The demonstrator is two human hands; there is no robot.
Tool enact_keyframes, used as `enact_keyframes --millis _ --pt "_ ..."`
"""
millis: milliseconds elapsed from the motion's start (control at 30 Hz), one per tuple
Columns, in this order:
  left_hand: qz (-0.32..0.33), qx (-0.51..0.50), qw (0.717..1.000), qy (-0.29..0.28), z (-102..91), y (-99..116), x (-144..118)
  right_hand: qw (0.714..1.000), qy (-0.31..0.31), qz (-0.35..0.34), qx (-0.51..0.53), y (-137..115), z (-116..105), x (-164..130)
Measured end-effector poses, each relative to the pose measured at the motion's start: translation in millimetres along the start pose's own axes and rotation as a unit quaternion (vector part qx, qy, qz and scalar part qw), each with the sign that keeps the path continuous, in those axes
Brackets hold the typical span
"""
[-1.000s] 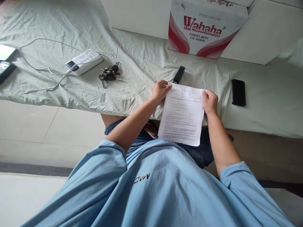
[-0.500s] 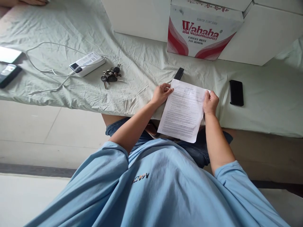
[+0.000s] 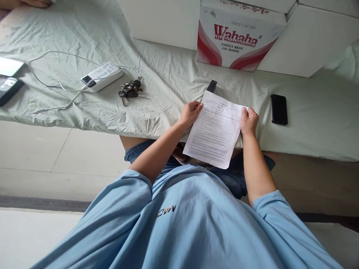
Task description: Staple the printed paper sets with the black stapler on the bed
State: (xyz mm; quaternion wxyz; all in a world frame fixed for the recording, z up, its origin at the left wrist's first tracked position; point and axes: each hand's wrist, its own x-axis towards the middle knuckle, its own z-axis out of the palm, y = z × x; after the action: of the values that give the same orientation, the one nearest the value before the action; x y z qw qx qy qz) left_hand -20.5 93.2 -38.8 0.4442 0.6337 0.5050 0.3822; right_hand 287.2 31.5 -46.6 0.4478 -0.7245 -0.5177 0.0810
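**While held at both top corners: one printed sheet above the lap**

Though close to the cloth-covered table, hangs clear of it: printed sheet, tilted, lower edge over the dark shorts. Pinched at the upper left corner by the left hand, fingers curled together over the paper's edge, thumb underneath and out of sight. Gripped at the upper right corner by the right hand, fingers folded shut around the edge.

Just behind the sheet's top edge, partly hidden: small black device. Right of the right hand, flat on the cloth, well apart from the paper: black phone. Further left: bunch of keys, then a white power bank with its white cable looping away. At the back, against white boxes: Wahaha carton.
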Motion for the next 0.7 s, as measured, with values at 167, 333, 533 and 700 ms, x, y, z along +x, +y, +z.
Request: enact_keyframes --millis 167,333,533,700 --pt "-0.058 0.051 0.996 0.049 3.5 11 12 0.998 -0.059 0.004 -0.004 -5 -3 1" --pt "-0.099 0.090 0.989 0.058 7.8 13 28 0.997 -0.077 -0.007 -0.015 -7 -3 1" --pt "-0.137 0.104 0.982 0.072 11.9 10 45 0.997 -0.065 -0.003 -0.029 -9 2 0" --pt "-0.106 0.142 0.981 0.073 16.4 21 48 0.997 -0.062 0.011 -0.038 -8 3 2"
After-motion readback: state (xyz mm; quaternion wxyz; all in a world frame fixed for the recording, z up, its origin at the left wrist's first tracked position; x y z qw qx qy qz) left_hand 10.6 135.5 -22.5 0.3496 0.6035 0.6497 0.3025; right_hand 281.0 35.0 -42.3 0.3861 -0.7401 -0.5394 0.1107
